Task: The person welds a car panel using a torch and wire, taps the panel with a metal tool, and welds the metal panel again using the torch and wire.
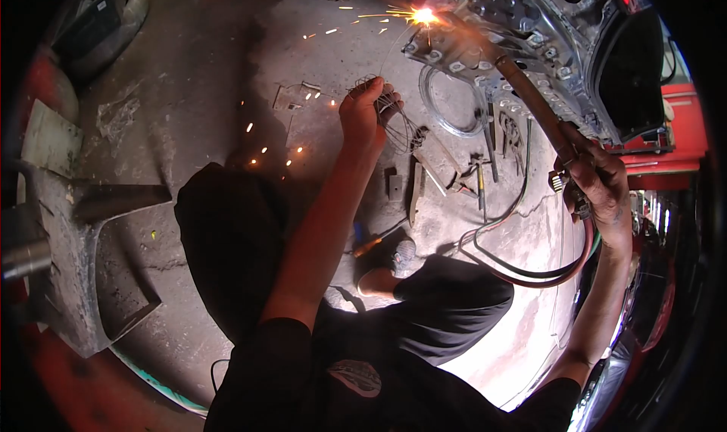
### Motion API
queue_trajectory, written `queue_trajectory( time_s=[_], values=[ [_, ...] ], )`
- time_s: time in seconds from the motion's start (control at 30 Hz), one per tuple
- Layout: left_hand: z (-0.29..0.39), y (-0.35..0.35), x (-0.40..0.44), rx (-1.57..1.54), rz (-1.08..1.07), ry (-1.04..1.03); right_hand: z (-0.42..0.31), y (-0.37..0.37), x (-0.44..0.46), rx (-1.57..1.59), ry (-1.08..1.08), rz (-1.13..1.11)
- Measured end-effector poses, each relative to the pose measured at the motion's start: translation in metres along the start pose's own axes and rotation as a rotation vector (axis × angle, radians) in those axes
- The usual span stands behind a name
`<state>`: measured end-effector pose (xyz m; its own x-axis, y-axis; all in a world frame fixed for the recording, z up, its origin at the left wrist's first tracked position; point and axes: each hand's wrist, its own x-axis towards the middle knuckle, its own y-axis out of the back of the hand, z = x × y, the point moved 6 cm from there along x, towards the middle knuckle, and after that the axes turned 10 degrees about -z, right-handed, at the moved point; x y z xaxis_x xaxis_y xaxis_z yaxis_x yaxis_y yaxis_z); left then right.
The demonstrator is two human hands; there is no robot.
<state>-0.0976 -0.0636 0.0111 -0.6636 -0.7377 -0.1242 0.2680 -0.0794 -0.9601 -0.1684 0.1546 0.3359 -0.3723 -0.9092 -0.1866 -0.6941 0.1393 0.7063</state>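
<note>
My left hand (363, 110) is closed around a loose coil of thin wire (399, 129), whose loops hang down beside the fingers. From the coil one strand runs up toward a bright flame with sparks (424, 15). My right hand (598, 176) grips a gas welding torch (534, 102) by its handle, near the valves. The torch's long tube slants up and left to the flame at the edge of a bare metal car panel (522, 34). Red and dark hoses (556, 277) trail from the torch's lower end. The flame's glare hides the exact point of contact.
On the floor lie a clear coiled hose (454, 102), a hammer (479, 182), pliers (510, 133) and a screwdriver (369, 246). A grey metal part (79, 235) stands at left. Sparks scatter left of my left hand. A red car body (681, 129) is at right.
</note>
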Motion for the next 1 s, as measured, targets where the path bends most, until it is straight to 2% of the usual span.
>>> queue_trajectory(
  time_s=[1.0],
  values=[
    [-0.0008, -0.0024, 0.0005, -0.026, 0.029, -0.005, 0.0015, 0.0010, -0.0001, 0.008, -0.010, -0.002]
  ],
)
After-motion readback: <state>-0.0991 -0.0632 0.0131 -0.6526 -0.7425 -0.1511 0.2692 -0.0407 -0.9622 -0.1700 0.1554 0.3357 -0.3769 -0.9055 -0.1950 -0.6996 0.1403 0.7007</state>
